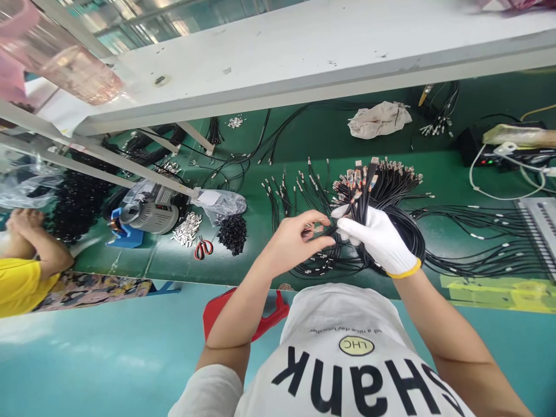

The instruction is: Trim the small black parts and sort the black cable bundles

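My right hand (376,237), in a white glove with a yellow cuff, is closed round a bundle of black cables (362,200). Their metal plugs, some with orange-brown parts, point up and away from me. Bare and curled, my left hand (297,240) is just left of the glove. Its thumb and forefinger are at a black cable (332,230) near the gloved fingertips; small orange-brown parts show inside the curled fingers. Behind and beside the glove lies a big coil of black cables (406,229) with many metal-tipped ends (397,171). More loose cable ends (308,185) spread out to the left.
Left on the green table (260,231) are red-handled snips (203,249), black parts (232,234), silver parts (187,229), a grey machine (152,214) and a blue tape dispenser (125,231). A white shelf (282,58) overhangs behind. A co-worker's arms (39,243) rest far left.
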